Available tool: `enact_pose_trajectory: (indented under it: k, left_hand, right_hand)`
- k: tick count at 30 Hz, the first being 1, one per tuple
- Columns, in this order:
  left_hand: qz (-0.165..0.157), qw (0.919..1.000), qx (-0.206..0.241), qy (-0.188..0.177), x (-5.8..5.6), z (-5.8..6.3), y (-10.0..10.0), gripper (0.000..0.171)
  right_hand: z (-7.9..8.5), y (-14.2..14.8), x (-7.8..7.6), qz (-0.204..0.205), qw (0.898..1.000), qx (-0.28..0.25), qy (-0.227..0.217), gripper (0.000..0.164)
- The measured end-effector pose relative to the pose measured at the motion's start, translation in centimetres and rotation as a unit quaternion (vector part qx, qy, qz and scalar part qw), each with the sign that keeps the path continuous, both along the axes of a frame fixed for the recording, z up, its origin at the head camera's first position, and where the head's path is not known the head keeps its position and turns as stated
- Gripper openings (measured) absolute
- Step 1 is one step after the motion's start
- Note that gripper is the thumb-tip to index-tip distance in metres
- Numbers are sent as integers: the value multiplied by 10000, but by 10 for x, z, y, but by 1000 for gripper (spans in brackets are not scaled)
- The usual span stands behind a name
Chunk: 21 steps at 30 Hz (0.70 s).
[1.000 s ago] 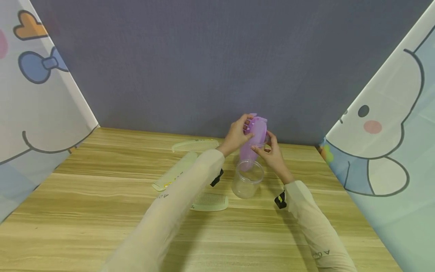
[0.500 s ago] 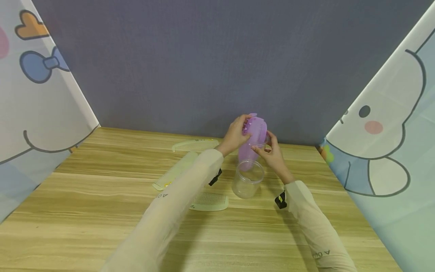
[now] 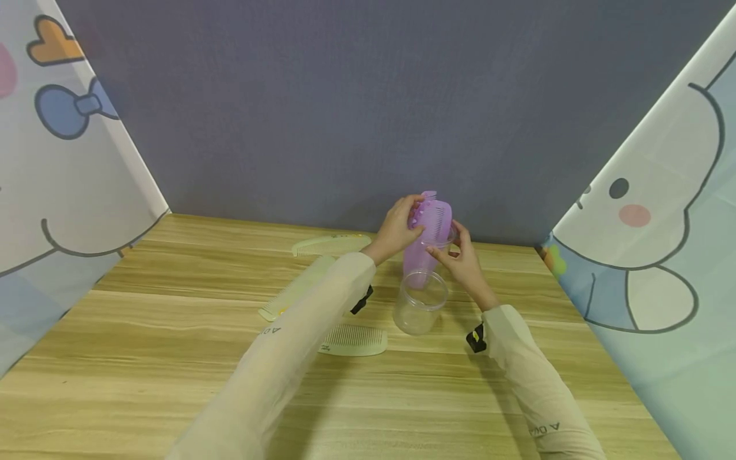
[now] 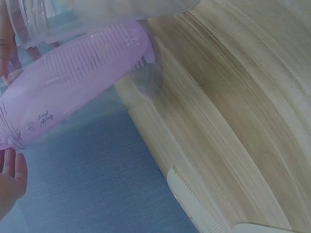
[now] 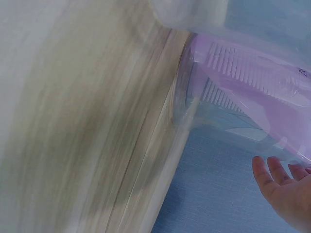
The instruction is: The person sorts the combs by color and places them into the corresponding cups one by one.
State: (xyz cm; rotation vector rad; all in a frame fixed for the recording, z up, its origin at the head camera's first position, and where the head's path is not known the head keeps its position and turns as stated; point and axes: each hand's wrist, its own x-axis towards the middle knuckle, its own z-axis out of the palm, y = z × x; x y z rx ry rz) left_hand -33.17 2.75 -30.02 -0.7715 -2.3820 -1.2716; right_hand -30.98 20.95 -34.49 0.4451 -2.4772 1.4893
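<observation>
Several purple combs (image 3: 436, 219) stand leaning in a clear plastic jar (image 5: 182, 104) near the back wall. My left hand (image 3: 398, 225) pinches the upper part of the combs above the rim. On the jar's right side, my right hand (image 3: 463, 262) holds it near the rim, thumb in front and fingers behind. In front of it stands a second clear jar (image 3: 415, 316), with no comb visible inside. Through the jar wall, the left wrist view shows a purple comb (image 4: 73, 77) with its teeth and printed lettering.
Three pale green combs lie left of the jars: one at the back (image 3: 330, 244), one slanting (image 3: 299, 289) and one in front (image 3: 354, 340), the latter two partly behind my left sleeve. A dark wall (image 3: 322, 115) rises behind the wooden table (image 3: 161, 319); printed cloth panels flank it.
The front purple comb has turned so its teeth now face the head view, and its top sits slightly lower. My left hand has shifted slightly down and left; my right hand has barely moved.
</observation>
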Motion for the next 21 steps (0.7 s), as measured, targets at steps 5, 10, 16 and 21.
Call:
enact_pose_trajectory:
  k: [5, 10, 16, 21]
  left_hand:
    - [2, 10000, 53, -24, 0, -1, -1, 55]
    - [-39, 9998, 170, -100, -1, -2, -2, 54]
    - [-98, 9995, 245, -162, -1, -2, -5, 54]
    - [-78, 9996, 128, -238, 1, -1, -10, 52]
  right_hand:
    - [5, -1, 3, -8, 10000, 13, -56, 82]
    - [21, -9, 18, 98, 9997, -110, -171, 80]
    - [18, -8, 15, 100, 9997, -97, -209, 82]
    - [5, -1, 3, 16, 9999, 70, -134, 85]
